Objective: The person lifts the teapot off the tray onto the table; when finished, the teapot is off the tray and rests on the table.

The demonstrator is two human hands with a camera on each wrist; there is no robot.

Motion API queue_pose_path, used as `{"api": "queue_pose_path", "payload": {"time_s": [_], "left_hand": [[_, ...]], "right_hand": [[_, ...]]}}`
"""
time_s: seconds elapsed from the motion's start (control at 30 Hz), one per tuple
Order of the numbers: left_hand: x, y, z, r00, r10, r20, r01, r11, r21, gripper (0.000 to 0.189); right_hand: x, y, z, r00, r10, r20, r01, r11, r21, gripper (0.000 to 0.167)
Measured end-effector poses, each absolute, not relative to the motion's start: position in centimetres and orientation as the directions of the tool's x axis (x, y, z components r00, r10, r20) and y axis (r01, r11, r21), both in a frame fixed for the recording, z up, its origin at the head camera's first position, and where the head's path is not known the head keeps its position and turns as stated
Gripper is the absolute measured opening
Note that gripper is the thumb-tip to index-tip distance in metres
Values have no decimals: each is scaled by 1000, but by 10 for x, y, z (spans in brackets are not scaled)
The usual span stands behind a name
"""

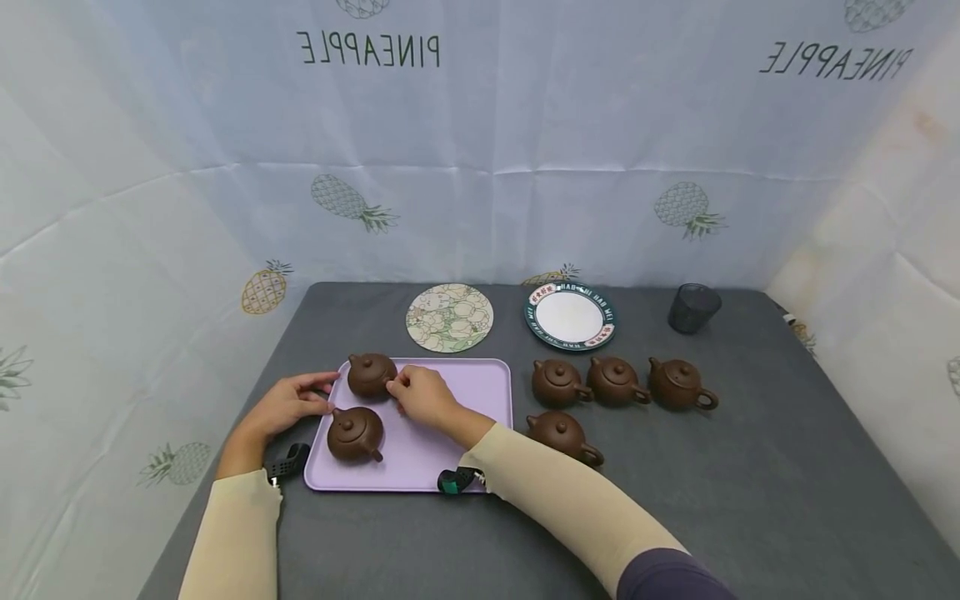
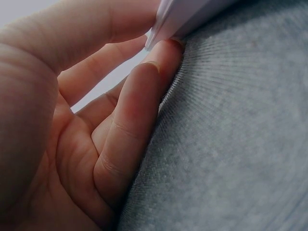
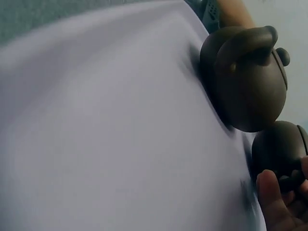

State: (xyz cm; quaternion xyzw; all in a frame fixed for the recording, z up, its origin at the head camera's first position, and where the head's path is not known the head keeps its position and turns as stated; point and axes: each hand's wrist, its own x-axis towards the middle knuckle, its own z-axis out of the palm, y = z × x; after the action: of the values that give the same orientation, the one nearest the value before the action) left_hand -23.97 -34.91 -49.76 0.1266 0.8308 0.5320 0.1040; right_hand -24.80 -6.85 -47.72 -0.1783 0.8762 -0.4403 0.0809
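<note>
A dark grey cloth-covered table [image 1: 750,500] spans the head view's lower half; a lilac rectangular tray [image 1: 472,392] lies lower left; at its left edge, the bare left hand [image 1: 288,404] touches the rim, fingers loosely apart; the bare right hand [image 1: 427,400] pinches the handle of a round brown clay-like teapot [image 1: 371,377], upper left on the tray.

The tray [image 1: 474,385] lies left of centre on the table [image 1: 735,508], a rear teapot [image 1: 371,377] and a front teapot [image 1: 355,436] on its left half. Right of it stands a row of three teapots [image 1: 615,383], a fourth teapot [image 1: 558,432] before them. Behind, left to right, are mat [image 1: 450,317], plate [image 1: 568,317], cup [image 1: 692,310].
</note>
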Motion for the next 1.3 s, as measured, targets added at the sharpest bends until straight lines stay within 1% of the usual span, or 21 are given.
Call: {"api": "queue_pose_path", "payload": {"time_s": [0.33, 0.8, 1.03, 1.3], "left_hand": [[-243, -346, -494, -949, 314, -28, 112, 417, 902, 60], [-237, -349, -499, -950, 308, -42, 109, 456, 883, 59], [-236, -350, -494, -954, 296, -44, 105, 467, 878, 59], [-236, -348, -497, -953, 303, -33, 120, 472, 873, 60]], "right_hand": [[-240, -39, -446, -913, -404, 51, -277, 523, -806, 24], [-218, 53, -419, -916, -401, -9, -188, 448, -874, 15], [-211, 104, -414, -923, -384, 40, -208, 409, -889, 14], [-197, 151, -411, -924, -371, 91, -246, 394, -886, 16]]}}
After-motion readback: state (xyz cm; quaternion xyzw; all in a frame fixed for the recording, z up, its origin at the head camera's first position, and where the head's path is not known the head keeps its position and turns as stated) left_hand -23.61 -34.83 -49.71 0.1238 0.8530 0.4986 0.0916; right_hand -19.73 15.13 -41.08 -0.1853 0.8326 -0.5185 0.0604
